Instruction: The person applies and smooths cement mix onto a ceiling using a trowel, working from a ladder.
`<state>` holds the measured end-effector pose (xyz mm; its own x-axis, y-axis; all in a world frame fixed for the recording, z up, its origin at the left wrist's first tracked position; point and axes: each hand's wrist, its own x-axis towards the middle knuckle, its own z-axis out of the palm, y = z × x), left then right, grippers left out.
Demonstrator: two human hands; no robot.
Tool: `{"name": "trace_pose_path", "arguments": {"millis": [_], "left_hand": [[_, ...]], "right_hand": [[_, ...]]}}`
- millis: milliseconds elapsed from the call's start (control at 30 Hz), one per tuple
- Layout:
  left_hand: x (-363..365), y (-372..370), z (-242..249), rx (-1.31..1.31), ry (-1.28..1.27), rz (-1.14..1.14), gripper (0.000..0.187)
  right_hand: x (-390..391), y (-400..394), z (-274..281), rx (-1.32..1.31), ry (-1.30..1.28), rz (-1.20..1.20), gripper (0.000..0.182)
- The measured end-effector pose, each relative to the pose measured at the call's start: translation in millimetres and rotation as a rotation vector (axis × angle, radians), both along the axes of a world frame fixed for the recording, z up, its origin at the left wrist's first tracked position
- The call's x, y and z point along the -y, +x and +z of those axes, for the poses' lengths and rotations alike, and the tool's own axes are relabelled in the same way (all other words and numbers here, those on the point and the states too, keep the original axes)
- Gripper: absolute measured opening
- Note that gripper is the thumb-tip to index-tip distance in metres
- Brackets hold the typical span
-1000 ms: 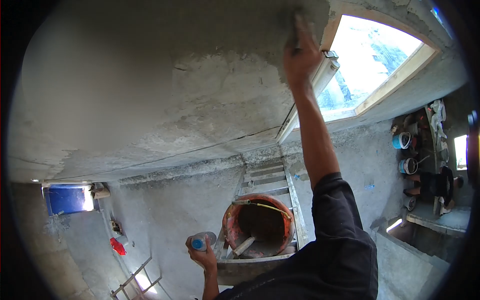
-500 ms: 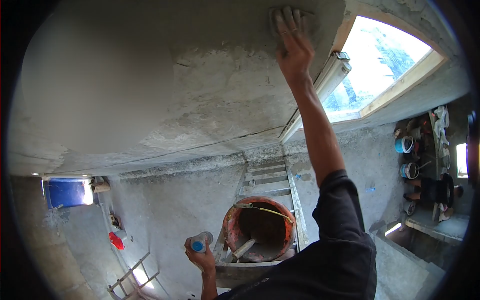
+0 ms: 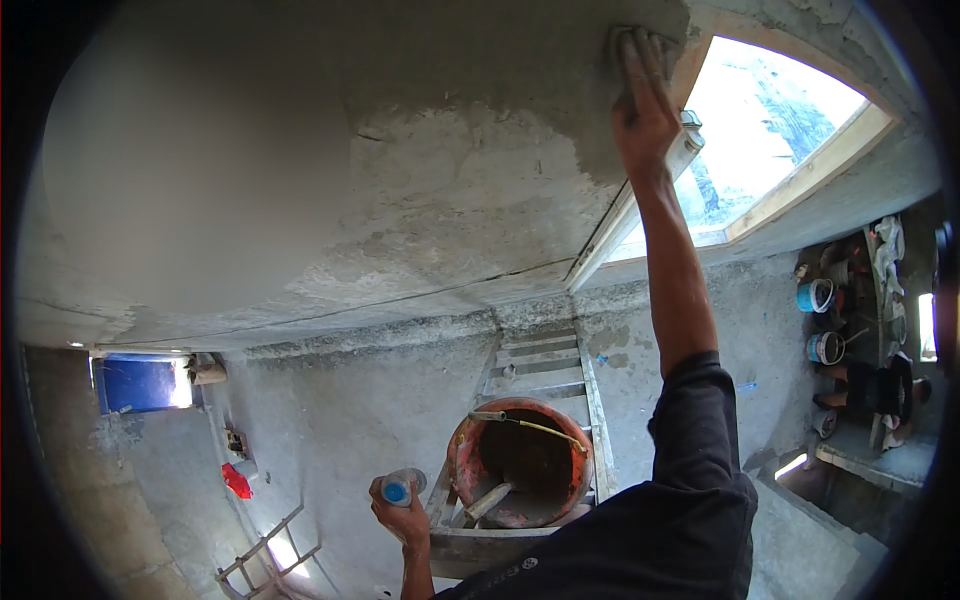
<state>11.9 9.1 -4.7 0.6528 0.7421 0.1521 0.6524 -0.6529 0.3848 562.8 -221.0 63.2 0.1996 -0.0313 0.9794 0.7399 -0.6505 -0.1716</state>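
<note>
High on the wall, at the edge of a darker, damp-looking patch, my right hand presses a flat grey pad against the surface beside the window frame. Its fingers lie over the pad and cover most of it. Low in the view, my left hand is wrapped round a clear plastic bottle with a blue cap. Just right of that bottle stands a red-orange bucket with grey residue inside. A tool's pale handle sticks out over the bucket's rim.
A ladder rises behind the bucket, over a wooden plank. The window's wooden frame borders the wall at right. Farther right, another person is near two buckets. A small red object lies at left.
My right hand has slid right along the wall with the pad, closer to the window frame. My left hand still holds the bottle in nearly the same place.
</note>
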Motion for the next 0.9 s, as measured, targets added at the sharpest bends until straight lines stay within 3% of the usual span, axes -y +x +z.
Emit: {"name": "trace_pose_path", "arguments": {"millis": [167, 233, 433, 567, 633, 667, 733, 900], "left_hand": [[-3.9, -3.1, -8.0, -0.005, 0.0, 0.001, 0.049], [-4.4, -3.2, -7.3, -0.008, 0.015, -0.003, 0.049], [-2.1, -7.8, -0.1, -0.007, -0.04, 0.01, 0.049], [-0.5, -7.4, 1.5, 0.003, -0.039, 0.002, 0.049], [-2.4, -2.3, -4.5, 0.018, -0.037, 0.007, 0.049], [-4.7, -2.7, -7.0, 0.016, -0.031, -0.002, 0.049], [-3.4, -2.1, -5.4, 0.01, -0.022, -0.011, 0.049], [0.8, 3.2, 0.3, 0.007, -0.004, -0.004, 0.044]], "right_hand": [[-7.3, -15.3, -70.3, -0.139, -0.115, -0.005, 0.065], [-8.2, -36.2, -77.8, -0.285, -0.223, 0.101, 0.063], [-2.5, -26.8, -19.3, -0.173, 0.079, -0.001, 0.062], [-20.3, -39.7, -40.7, -0.204, -0.026, -0.048, 0.059], [-26.2, -56.0, -41.1, -0.471, -0.047, -0.061, 0.058], [-24.3, -55.1, -36.2, -0.472, -0.045, -0.063, 0.058], [-19.2, -50.7, -18.9, -0.266, 0.095, -0.113, 0.056], [-26.5, -30.6, -18.1, -0.228, 0.07, -0.178, 0.052]]}}
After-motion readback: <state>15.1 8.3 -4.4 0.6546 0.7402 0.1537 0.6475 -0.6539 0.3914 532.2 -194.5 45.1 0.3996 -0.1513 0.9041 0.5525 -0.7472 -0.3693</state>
